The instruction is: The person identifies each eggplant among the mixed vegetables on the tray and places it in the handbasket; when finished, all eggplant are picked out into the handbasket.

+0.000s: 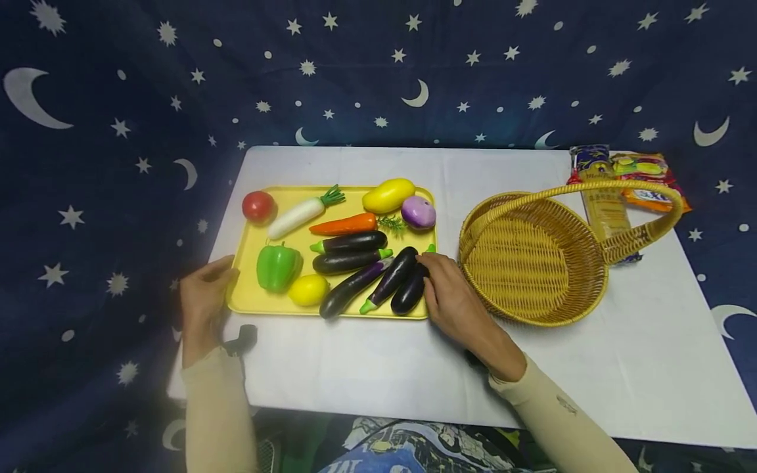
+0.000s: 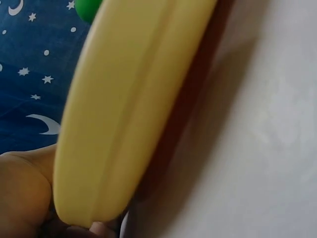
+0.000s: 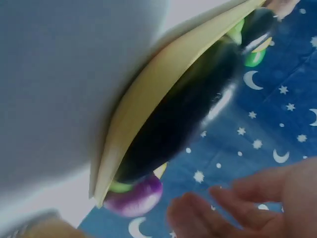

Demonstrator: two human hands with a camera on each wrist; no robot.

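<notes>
Just left of the right hand (image 1: 454, 299) lies the rightmost eggplant (image 1: 408, 293).

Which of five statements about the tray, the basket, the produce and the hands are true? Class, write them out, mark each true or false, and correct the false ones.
1. In the head view, the basket stands to the right of the yellow tray. True.
2. The tomato lies inside the basket. False: it is at the tray's far left corner.
3. The carrot lies between the white radish and an eggplant. True.
4. The left hand touches the basket. False: it holds the tray's left edge.
5. Five eggplants lie on the tray. True.
</notes>
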